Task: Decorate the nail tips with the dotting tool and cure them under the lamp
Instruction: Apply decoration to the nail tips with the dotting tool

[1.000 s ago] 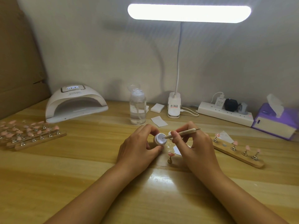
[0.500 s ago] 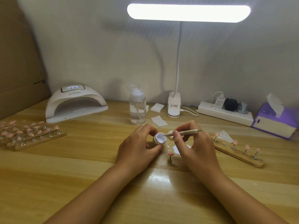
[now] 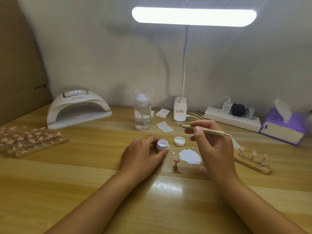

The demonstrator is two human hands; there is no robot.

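My left hand (image 3: 141,154) grips a small open jar of white gel (image 3: 162,145) standing on the wooden table. My right hand (image 3: 212,146) pinches the beige dotting tool (image 3: 205,130), held level above the table to the right of the jar, its metal tips pointing left and right. The jar's white lid (image 3: 179,141) lies just right of the jar. A single pink nail tip on a small stand (image 3: 176,163) is in front of a smear of white gel (image 3: 190,156). A wooden holder (image 3: 252,162) at the right carries three pink tips. The white curing lamp (image 3: 76,108) sits at the back left.
Several wooden holders of pink nail tips (image 3: 28,141) lie at the left. A clear pump bottle (image 3: 142,112), white pads (image 3: 163,113), a desk lamp base (image 3: 180,110), a power strip (image 3: 232,118) and a purple tissue box (image 3: 285,127) line the back. Cardboard (image 3: 18,61) leans at the far left.
My right hand has lifted the dotting tool out of the jar and moved it up and to the right. The lid and the white smear have come into sight. My left hand still holds the jar.
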